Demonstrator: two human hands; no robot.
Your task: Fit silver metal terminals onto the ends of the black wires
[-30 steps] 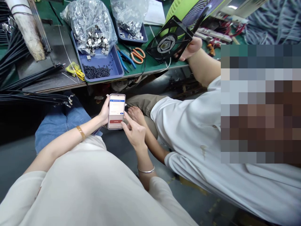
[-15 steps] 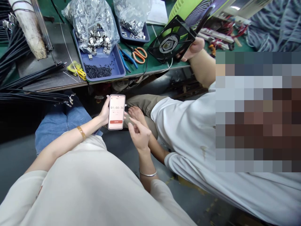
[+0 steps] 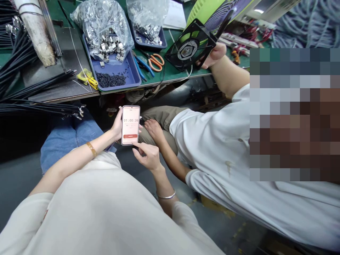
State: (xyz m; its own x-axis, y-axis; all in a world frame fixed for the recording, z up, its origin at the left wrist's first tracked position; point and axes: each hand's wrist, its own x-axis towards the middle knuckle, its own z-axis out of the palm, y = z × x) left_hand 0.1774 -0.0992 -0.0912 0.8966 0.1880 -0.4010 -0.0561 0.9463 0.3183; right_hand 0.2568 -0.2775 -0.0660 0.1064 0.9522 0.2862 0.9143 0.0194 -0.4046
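Note:
A smartphone [image 3: 130, 125] stands upright in my left hand [image 3: 117, 125], whose fingers wrap round its back and edges. Its lit screen reads 01:00:36 above a red button. Just below and to the right is my right hand [image 3: 148, 156], with nothing in it. Its index finger stretches to the phone's lower edge, the thumb apart and the other fingers curled; whether the fingertip touches the screen I cannot tell.
On the bench, a blue tray [image 3: 134, 72] holds bagged metal connectors and small black pieces. Beside it lie blue-handled pliers [image 3: 143, 65], orange-handled scissors [image 3: 156, 62] and a yellow cutter [image 3: 90, 80]. Black cables [image 3: 39, 106] overhang the left edge. A co-worker's hand [image 3: 214, 56] grips a black fan [image 3: 187, 49].
My right hand has moved left and slightly up, bringing its index finger to the bottom of the phone. My left hand still holds the phone. The displayed time reads the same.

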